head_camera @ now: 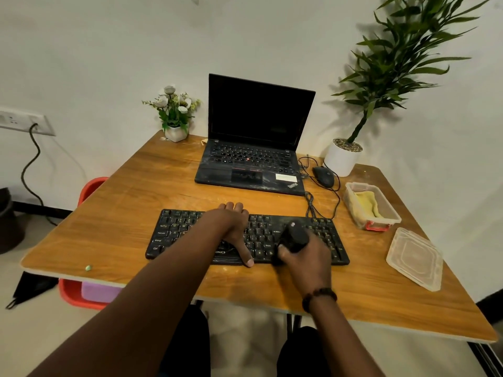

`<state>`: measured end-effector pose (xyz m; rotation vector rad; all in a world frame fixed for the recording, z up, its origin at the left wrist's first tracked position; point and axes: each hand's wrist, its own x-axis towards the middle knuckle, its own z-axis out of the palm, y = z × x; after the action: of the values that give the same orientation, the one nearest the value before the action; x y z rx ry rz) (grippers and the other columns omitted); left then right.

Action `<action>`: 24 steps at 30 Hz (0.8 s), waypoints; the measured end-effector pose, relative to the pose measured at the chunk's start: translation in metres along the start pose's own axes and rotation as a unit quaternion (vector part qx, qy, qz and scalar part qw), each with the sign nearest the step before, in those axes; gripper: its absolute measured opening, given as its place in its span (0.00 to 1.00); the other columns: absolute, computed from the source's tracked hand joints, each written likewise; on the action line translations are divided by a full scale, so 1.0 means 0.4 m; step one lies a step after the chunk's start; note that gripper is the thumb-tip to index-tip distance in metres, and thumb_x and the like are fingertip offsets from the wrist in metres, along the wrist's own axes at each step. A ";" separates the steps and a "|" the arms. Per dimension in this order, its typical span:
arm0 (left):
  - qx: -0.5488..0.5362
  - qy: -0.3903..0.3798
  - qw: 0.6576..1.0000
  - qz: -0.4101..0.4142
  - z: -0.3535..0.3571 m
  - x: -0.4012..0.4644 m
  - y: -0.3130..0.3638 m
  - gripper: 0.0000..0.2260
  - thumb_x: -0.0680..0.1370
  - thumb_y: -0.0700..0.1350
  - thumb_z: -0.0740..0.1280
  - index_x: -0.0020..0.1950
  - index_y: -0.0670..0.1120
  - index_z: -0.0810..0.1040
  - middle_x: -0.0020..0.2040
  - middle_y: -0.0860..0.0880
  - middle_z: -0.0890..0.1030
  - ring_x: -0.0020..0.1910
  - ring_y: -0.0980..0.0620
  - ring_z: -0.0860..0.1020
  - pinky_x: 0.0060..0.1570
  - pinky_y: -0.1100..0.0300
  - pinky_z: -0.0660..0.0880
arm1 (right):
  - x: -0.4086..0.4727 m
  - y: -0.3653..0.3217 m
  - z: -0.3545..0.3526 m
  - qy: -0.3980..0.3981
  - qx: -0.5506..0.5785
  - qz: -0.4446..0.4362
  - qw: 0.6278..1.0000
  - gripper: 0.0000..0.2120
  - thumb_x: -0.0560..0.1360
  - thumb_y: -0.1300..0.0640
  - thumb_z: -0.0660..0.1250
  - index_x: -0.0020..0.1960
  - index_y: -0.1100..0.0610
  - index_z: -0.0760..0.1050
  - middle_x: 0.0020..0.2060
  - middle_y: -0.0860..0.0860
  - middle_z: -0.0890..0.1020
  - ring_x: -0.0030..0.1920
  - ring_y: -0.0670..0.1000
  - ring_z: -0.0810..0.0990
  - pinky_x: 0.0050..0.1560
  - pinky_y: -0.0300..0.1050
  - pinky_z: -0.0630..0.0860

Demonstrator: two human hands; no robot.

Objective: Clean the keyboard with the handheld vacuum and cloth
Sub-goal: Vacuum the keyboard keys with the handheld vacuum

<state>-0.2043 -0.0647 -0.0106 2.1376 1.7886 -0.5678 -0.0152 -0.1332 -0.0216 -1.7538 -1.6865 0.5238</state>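
Observation:
A black keyboard (179, 235) lies across the near middle of the wooden table (130, 191). My left hand (234, 227) rests flat on its middle keys, fingers reaching past the far edge and thumb at the near edge. Over the keyboard's right half, my right hand (307, 257) grips a black handheld vacuum (294, 235), held upright above the keys. A yellow cloth (366, 204) lies inside a clear plastic box (392, 210) at the right of the table.
An open black laptop (255, 148) stands behind the keyboard, a wired mouse (323, 176) to its right. A flower pot (175, 131) and a tall potted plant (343, 156) stand at the back. The box's clear lid (415, 258) lies near the right edge.

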 end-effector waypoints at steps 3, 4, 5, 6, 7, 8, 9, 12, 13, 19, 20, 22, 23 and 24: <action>0.011 -0.003 1.000 0.002 -0.005 -0.001 0.004 0.63 0.59 0.73 0.75 0.80 0.43 0.50 0.80 0.43 0.49 0.78 0.36 0.50 0.73 0.36 0.59 | -0.046 -0.006 0.020 -0.028 0.033 0.003 0.999 0.11 0.66 0.53 0.76 0.46 0.53 0.78 0.40 0.45 0.80 0.38 0.42 0.77 0.33 0.28 0.68; 0.011 -0.003 1.000 0.002 -0.005 0.000 0.004 0.63 0.59 0.73 0.75 0.80 0.43 0.50 0.80 0.43 0.50 0.78 0.36 0.50 0.73 0.36 0.59 | -0.044 -0.010 0.015 -0.029 0.045 0.019 0.998 0.10 0.66 0.52 0.76 0.45 0.53 0.79 0.39 0.45 0.81 0.37 0.40 0.76 0.31 0.29 0.67; 0.009 -0.003 1.000 0.000 -0.004 0.000 0.004 0.63 0.58 0.73 0.75 0.80 0.43 0.50 0.80 0.43 0.50 0.78 0.36 0.50 0.73 0.36 0.59 | -0.035 -0.009 0.007 -0.010 0.062 0.040 0.997 0.11 0.66 0.51 0.76 0.45 0.53 0.79 0.39 0.46 0.82 0.37 0.41 0.77 0.30 0.30 0.67; 0.004 -0.003 1.000 -0.001 -0.003 -0.001 0.003 0.63 0.58 0.73 0.75 0.80 0.43 0.50 0.80 0.43 0.50 0.78 0.37 0.51 0.73 0.36 0.60 | -0.026 -0.005 0.002 0.022 0.079 0.061 0.995 0.12 0.66 0.51 0.76 0.46 0.53 0.80 0.40 0.47 0.82 0.37 0.42 0.77 0.31 0.31 0.67; -0.001 -0.001 1.000 -0.002 0.000 -0.002 0.001 0.63 0.58 0.73 0.75 0.80 0.44 0.50 0.80 0.43 0.50 0.78 0.37 0.51 0.73 0.36 0.60 | -0.018 -0.001 0.001 0.043 0.089 0.079 0.992 0.13 0.66 0.50 0.76 0.48 0.54 0.80 0.42 0.48 0.83 0.38 0.44 0.78 0.31 0.32 0.68; -0.005 0.001 1.000 -0.002 0.001 -0.004 0.001 0.62 0.58 0.73 0.75 0.80 0.44 0.50 0.80 0.43 0.50 0.77 0.37 0.51 0.73 0.36 0.60 | -0.016 0.000 0.003 0.028 0.082 0.089 0.992 0.14 0.67 0.50 0.75 0.49 0.55 0.80 0.42 0.48 0.83 0.39 0.45 0.78 0.32 0.32 0.68; -0.006 0.003 1.000 -0.001 0.002 -0.007 0.001 0.62 0.59 0.73 0.75 0.80 0.44 0.50 0.80 0.43 0.50 0.77 0.37 0.51 0.73 0.36 0.59 | -0.017 -0.001 0.007 -0.017 0.056 0.079 0.995 0.15 0.67 0.49 0.75 0.49 0.55 0.80 0.42 0.48 0.82 0.39 0.45 0.78 0.32 0.32 0.68; -0.007 0.007 1.000 0.000 0.000 -0.009 0.004 0.62 0.60 0.72 0.75 0.80 0.43 0.49 0.80 0.43 0.50 0.78 0.37 0.50 0.74 0.37 0.58 | -0.005 -0.005 0.000 -0.087 0.018 0.032 0.996 0.16 0.66 0.48 0.76 0.50 0.54 0.80 0.42 0.46 0.82 0.42 0.45 0.79 0.36 0.33 0.71; -0.010 0.007 1.000 0.001 0.001 -0.009 0.004 0.62 0.60 0.72 0.75 0.80 0.44 0.49 0.80 0.43 0.50 0.78 0.37 0.50 0.74 0.38 0.58 | 0.008 -0.005 -0.009 -0.075 0.032 0.029 0.996 0.17 0.66 0.49 0.76 0.51 0.54 0.80 0.43 0.47 0.83 0.44 0.46 0.80 0.39 0.35 0.73; -0.018 0.003 1.000 0.001 0.004 -0.012 -0.002 0.61 0.60 0.72 0.75 0.80 0.44 0.48 0.80 0.44 0.49 0.78 0.37 0.49 0.74 0.37 0.58 | 0.053 -0.009 -0.010 -0.080 -0.070 -0.035 0.994 0.18 0.66 0.51 0.76 0.53 0.52 0.78 0.46 0.47 0.82 0.45 0.47 0.79 0.43 0.41 0.77; -0.023 0.002 1.000 0.002 0.005 -0.013 -0.002 0.61 0.61 0.72 0.75 0.80 0.44 0.48 0.80 0.44 0.48 0.78 0.37 0.49 0.74 0.37 0.58 | 0.063 -0.009 -0.021 -0.065 -0.091 -0.033 0.993 0.17 0.66 0.52 0.76 0.53 0.52 0.78 0.46 0.48 0.82 0.45 0.48 0.79 0.42 0.42 0.77; -0.027 0.001 1.000 0.001 0.005 -0.013 -0.003 0.61 0.60 0.72 0.75 0.80 0.44 0.48 0.80 0.44 0.48 0.78 0.37 0.49 0.74 0.37 0.58 | 0.083 -0.004 -0.047 -0.049 -0.091 -0.038 0.994 0.16 0.66 0.54 0.76 0.52 0.52 0.77 0.45 0.48 0.82 0.45 0.49 0.79 0.40 0.41 0.76; -0.026 0.001 1.000 0.001 0.004 -0.012 -0.002 0.62 0.60 0.72 0.75 0.80 0.44 0.48 0.80 0.44 0.49 0.78 0.37 0.50 0.73 0.36 0.59 | 0.085 -0.005 -0.058 -0.067 -0.067 -0.052 0.994 0.16 0.66 0.55 0.76 0.53 0.52 0.77 0.45 0.46 0.81 0.46 0.49 0.79 0.40 0.39 0.74; -0.023 -0.001 1.000 0.002 0.002 -0.010 -0.001 0.62 0.60 0.72 0.75 0.80 0.44 0.48 0.80 0.44 0.49 0.78 0.37 0.50 0.73 0.36 0.59 | 0.080 -0.011 -0.065 -0.107 -0.039 -0.066 0.991 0.18 0.66 0.55 0.77 0.54 0.51 0.77 0.45 0.45 0.80 0.47 0.47 0.79 0.42 0.37 0.73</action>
<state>-0.2054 -0.0686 -0.0094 2.1101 1.7784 -0.5213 0.0022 -0.1062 0.0045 -1.6731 -1.9820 0.6117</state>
